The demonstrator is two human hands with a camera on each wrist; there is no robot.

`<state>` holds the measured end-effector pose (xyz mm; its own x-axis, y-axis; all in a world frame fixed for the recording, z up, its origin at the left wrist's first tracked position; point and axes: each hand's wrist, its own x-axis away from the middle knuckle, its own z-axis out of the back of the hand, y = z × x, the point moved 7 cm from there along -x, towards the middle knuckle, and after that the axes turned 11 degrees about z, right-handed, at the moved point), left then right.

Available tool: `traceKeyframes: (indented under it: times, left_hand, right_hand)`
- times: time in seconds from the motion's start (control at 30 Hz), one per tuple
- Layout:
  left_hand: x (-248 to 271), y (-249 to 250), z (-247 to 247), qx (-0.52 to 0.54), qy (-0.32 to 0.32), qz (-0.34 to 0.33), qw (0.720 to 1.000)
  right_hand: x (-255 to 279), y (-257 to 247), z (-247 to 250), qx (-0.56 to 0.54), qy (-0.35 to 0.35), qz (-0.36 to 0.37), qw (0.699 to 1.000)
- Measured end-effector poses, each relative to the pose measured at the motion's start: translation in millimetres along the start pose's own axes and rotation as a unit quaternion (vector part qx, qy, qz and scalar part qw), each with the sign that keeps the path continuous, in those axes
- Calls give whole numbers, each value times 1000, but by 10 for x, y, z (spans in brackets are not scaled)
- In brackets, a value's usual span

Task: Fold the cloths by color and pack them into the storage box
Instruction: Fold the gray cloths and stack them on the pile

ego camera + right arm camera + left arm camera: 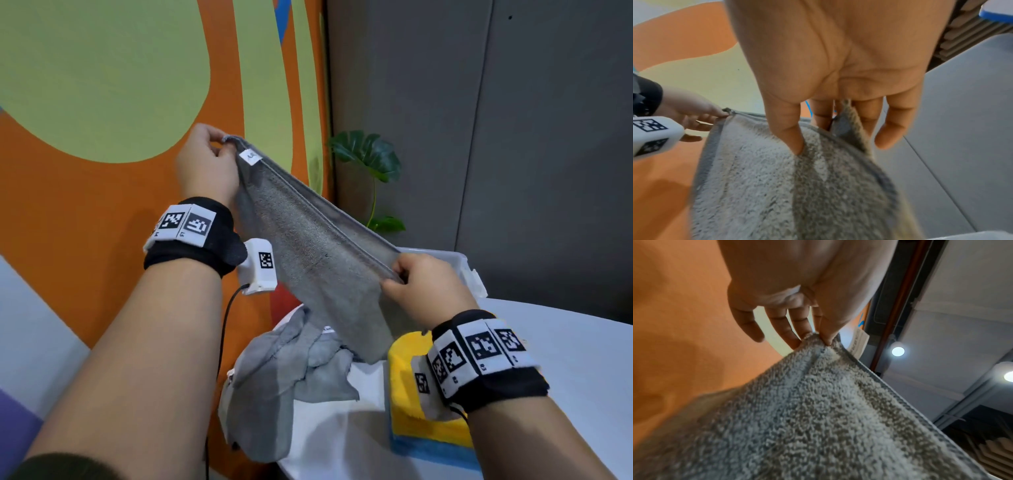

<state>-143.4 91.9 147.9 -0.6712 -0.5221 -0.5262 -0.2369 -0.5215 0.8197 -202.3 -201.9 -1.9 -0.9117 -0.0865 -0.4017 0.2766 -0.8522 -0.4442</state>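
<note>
Left hand pinches the far upper corner of a grey cloth, thumb against fingertips, beside a small white label. Right hand pinches the opposite near corner, thumb on the plush face and fingers behind the hem. Held so, the cloth hangs stretched in the air between the two hands, above the white table, its lower half draping toward the pile below.

Handling, as a judgement: light, soft, thick-piled terry that sags wherever unsupported and keeps no shape of its own. The stitched hem looks like the firmest part (corners give the surest hold); a two-corner pinch with the top edge taut should let it fall flat for folding. Not slippery, not fragile.

On the table: a crumpled heap of grey cloths at near left, partly hanging over the edge, and a folded yellow cloth stacked on a blue one at near right.

Hard to make out: the storage box shows only as a white rim behind the right hand, contents hidden. The heap's count cannot be told. The right wristband covers part of the yellow stack. The held cloth's lower corners are lost in the drape, and both wrist views blur toward the bottom.
</note>
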Motion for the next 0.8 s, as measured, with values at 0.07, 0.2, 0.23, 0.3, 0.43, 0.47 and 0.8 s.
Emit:
traceKeyframes:
  times: [0.07,0.2,0.23,0.3,0.43,0.47,0.8]
  left_hand:
    - [-45,-68,42,-19,16,15,1000]
    - [-124,-270,92,-52,40,45,997]
    - [-139,-331,95,-60,43,56,996]
    - [-157,-424,76,-88,41,73,993]
    - [-158,-534,33,-144,31,88,985]
    - [-160,-569,25,-153,29,95,983]
    - [-185,-924,-76,-216,-9,141,966]
  right_hand:
    - [28,65,75,26,8,-31,999]
    - [71,225,232,43,76,-73,993]
    - [76,273,257,44,96,-81,991]
    - [77,390,268,25,133,-98,986]
    - [92,486,310,2,193,-111,975]
    - [109,485,338,-11,210,-111,971]
    - [144,468,446,-66,288,-90,951]
